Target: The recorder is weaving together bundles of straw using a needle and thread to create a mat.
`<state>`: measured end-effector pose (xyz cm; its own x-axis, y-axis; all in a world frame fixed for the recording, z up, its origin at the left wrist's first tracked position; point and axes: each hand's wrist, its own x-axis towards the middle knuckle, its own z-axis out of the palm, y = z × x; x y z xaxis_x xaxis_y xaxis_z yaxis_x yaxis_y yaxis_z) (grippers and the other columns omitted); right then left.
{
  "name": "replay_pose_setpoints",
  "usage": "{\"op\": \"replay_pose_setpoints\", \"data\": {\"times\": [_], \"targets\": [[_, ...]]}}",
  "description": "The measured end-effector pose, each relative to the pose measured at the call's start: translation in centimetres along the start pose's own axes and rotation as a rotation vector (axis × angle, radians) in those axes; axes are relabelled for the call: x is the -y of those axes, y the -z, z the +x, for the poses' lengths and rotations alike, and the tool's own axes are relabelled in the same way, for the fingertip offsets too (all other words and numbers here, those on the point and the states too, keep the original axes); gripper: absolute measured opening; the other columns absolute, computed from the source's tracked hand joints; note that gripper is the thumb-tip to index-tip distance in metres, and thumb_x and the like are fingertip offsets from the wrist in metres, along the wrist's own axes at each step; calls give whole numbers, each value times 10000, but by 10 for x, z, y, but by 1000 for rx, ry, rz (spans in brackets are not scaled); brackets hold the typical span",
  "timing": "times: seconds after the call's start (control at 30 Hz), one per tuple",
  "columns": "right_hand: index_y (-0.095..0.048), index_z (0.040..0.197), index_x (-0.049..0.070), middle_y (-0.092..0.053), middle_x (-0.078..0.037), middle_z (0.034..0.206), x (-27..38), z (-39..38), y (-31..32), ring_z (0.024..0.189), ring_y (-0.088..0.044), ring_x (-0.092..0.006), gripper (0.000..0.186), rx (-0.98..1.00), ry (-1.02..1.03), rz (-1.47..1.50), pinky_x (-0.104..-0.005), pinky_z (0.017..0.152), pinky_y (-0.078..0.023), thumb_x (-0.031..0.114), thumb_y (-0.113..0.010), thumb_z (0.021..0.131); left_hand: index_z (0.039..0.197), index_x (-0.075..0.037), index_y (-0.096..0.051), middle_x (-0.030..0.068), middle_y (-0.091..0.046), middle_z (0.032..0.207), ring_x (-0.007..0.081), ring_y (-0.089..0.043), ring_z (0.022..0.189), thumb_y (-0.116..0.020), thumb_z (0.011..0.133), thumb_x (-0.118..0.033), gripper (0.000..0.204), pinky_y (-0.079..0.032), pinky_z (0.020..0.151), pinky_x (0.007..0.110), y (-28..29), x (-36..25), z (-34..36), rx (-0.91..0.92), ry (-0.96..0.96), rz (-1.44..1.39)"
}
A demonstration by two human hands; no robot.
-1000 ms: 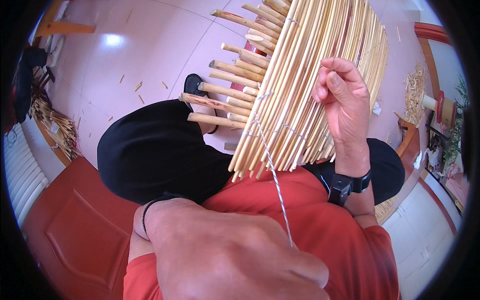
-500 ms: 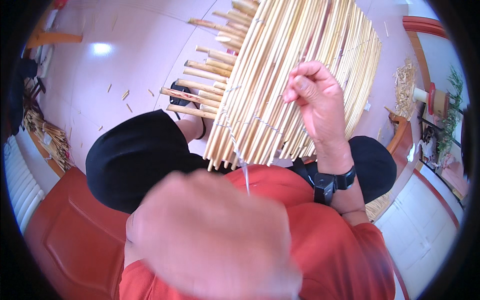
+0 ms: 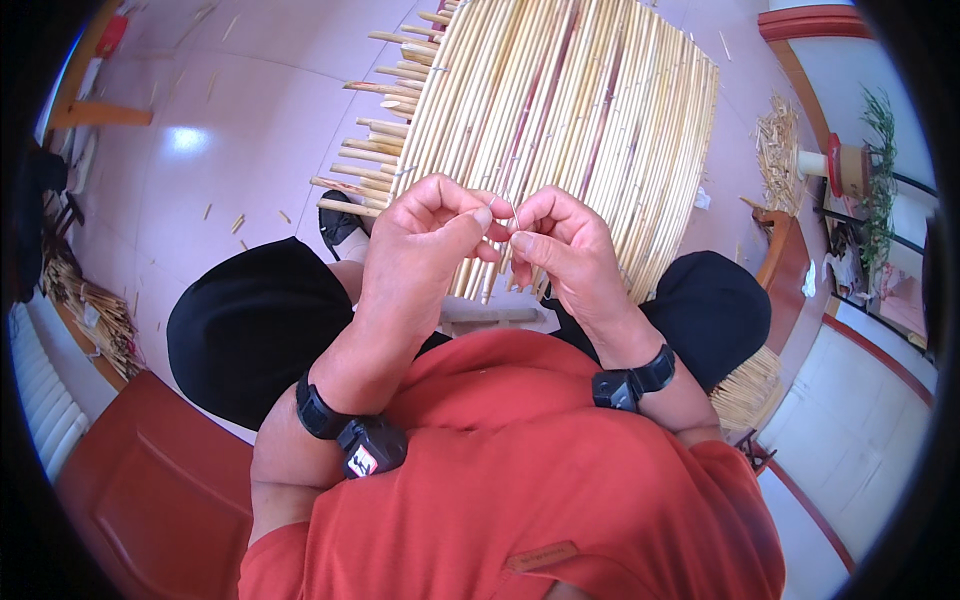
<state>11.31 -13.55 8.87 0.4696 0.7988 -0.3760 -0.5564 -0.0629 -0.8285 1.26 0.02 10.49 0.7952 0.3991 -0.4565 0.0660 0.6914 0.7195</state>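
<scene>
A mat of pale reed stalks (image 3: 610,120), bound with rows of thin ties, lies in front of me over my lap. Over its near edge my two hands meet, fingertips almost touching. My left hand (image 3: 420,240) pinches a thin light thread (image 3: 513,208) between thumb and forefinger. From the other side, my right hand (image 3: 565,245) pinches the same thread, which forms a small bend between the fingers. Where the thread joins the stalks is hidden behind my hands.
Uneven stalk ends (image 3: 375,155) jut out from the mat's left side. Bundles of reeds lie at the left (image 3: 95,310) and right (image 3: 780,150). A red-brown seat (image 3: 160,480) is beside me at the lower left. Cut bits (image 3: 238,222) are scattered over the tiled floor.
My left hand, blurred and close to my chest before, has moved forward to the mat's edge beside my right hand. My right hand has come a little lower and to the left.
</scene>
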Motion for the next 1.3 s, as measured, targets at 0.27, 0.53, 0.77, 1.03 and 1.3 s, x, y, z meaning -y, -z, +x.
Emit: {"op": "replay_pose_setpoints", "data": {"times": [0.27, 0.53, 0.77, 1.03, 1.3], "targets": [[-547, 894, 13, -582, -44, 772, -2, -32, 10, 624, -563, -100, 90, -43, 13, -10, -217, 555, -459, 65, -614, 862, 765, -28, -532, 120, -615, 974, 115, -598, 751, -542, 848, 31, 102, -513, 712, 233, -14, 21, -17, 59, -17, 72], [-544, 901, 6, -593, -58, 808, -3, -49, 14, 630, -563, -102, 80, -56, 29, 16, -226, 574, -477, 41, -605, 862, 772, -14, -522, 115, -618, 940, 118, -611, 774, -521, 848, 55, 102, -531, 712, 253, -25, 30, -25, 88, -122, 109], [-545, 909, 9, -590, -55, 805, -3, -52, 14, 629, -563, -103, 84, -59, 46, 21, -229, 573, -481, 45, -607, 866, 782, -2, -520, 115, -619, 933, 122, -613, 770, -515, 850, 57, 90, -537, 695, 255, -27, 28, -24, 99, -120, 164], [-549, 905, 7, -586, -49, 789, -5, -49, 13, 628, -566, -102, 91, -59, 35, 37, -226, 569, -487, 67, -609, 874, 788, -1, -522, 113, -617, 935, 121, -615, 770, -515, 851, 55, 85, -536, 699, 248, -23, 30, -22, 99, -124, 168], [-554, 905, 7, -583, -45, 786, -7, -45, 12, 631, -563, -100, 90, -55, 18, 32, -222, 573, -484, 70, -611, 875, 793, -4, -527, 108, -615, 931, 118, -615, 769, -513, 847, 62, 86, -537, 698, 247, -21, 30, -20, 79, -112, 181]]}}
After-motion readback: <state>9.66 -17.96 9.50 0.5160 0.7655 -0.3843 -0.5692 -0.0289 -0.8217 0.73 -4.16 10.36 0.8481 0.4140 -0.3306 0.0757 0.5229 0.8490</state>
